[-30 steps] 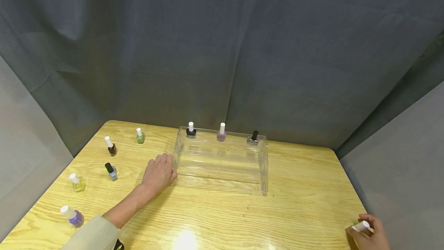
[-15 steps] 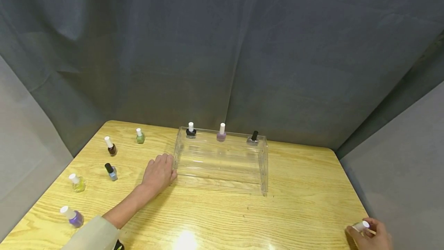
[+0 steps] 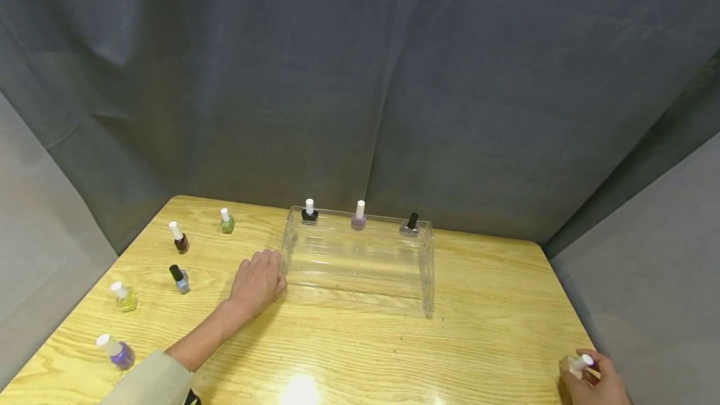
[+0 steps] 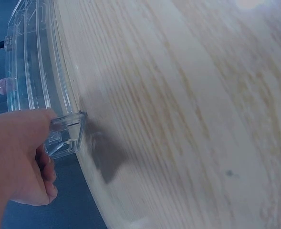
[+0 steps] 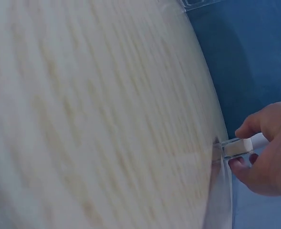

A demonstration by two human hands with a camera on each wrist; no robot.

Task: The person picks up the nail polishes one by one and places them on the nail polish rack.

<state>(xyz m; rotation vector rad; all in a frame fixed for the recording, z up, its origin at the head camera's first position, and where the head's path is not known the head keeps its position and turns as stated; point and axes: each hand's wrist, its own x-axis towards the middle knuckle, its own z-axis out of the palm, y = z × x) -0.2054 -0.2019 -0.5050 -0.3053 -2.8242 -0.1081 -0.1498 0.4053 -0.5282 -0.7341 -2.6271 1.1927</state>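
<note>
- While a dark grey curtain (image 3: 360, 80) covers the far side, paler panels (image 3: 664, 286) close in both flanks around a yellow, wood-grained table (image 3: 484, 330), with a bright glare towards its near edge.
- Near the table's far edge, about midway, sits a clear stepped rack (image 3: 427, 270). Its top step carries a black nail polish (image 3: 309, 215), a lilac nail polish (image 3: 359, 222) and a black-capped nail polish (image 3: 410, 227).
- Towards the table's left edge stand five more: green (image 3: 227, 224), dark brown (image 3: 181, 244), light blue (image 3: 181, 282), yellow (image 3: 127, 300) and purple (image 3: 122, 357).
- The left hand (image 3: 255, 280) has its fingers curled, gripping the rack's near left corner.
- By the table's right edge, thumb and fingers of the right hand (image 3: 600, 383) pinch a cream nail polish bottle (image 5: 238, 147) with a white cap.
- The table's near edge is cut off from the head view, as is something black under the pale sleeve (image 3: 152, 383). Fingers partly cover the cream bottle; I cannot tell whether its base touches the wood.
- Against half a second ago, the right hand and its bottle have shifted slightly inward from the right edge, and more of the bottle's body shows. The left hand stays at the rack.
</note>
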